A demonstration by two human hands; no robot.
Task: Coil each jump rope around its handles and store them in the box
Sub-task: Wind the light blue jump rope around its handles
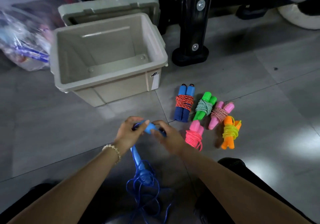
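Coiling is the step in hand: left hand [129, 134] and right hand [168, 139] both clasp the blue plastic jump-rope handles [149, 128] above the floor, while the thin blue cord [145, 189] trails loose below. Five wound rope bundles [204, 106] lie beside the open grey plastic box [103, 83] (nothing inside). The next move probably calls for steady, tight wraps round the handles.

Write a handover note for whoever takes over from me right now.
Left hand and right hand both hold the blue jump rope; its cord hangs loose, uncoiled.
Coiled, on the floor right of the box: red-corded rope, green rope, striped pink rope, pink rope, orange rope.
The box holds nothing yet.
Left: coil the blue one, then box all six.
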